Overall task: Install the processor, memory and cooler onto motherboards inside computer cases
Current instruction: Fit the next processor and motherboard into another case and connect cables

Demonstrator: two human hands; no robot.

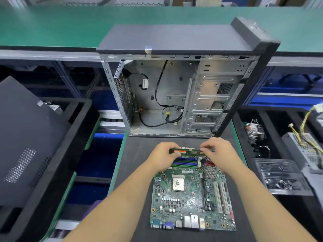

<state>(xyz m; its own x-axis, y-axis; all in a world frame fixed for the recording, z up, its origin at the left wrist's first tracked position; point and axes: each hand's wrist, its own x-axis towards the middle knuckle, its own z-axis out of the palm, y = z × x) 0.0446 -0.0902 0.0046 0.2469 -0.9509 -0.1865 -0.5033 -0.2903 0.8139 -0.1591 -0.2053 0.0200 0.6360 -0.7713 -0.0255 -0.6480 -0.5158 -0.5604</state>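
Two bare forearms reach forward from the bottom of the view, over a green motherboard (190, 194) that lies flat on a dark mat (132, 165). At the board's far edge, the left hand (163, 157) and right hand (218, 152) each pinch one end of a memory stick (190, 151), fingers curled over its top edge. The stick is held level above the blue and green memory slots (186, 162); whether it already sits in a slot cannot be told.

Nearer than the slots, at the board's centre, the processor (178, 182) appears seated in its socket, its metal top smeared with paste. No cooler is mounted over it.

Beyond the board's far edge stands an open computer case (174, 95), its bay holding only loose black cables (160, 84). Right of the board, a bin holds what looks like a finned cooler (254, 131).

Judged from this: processor done, memory under way, cooler and fitting the board into the case still to come.
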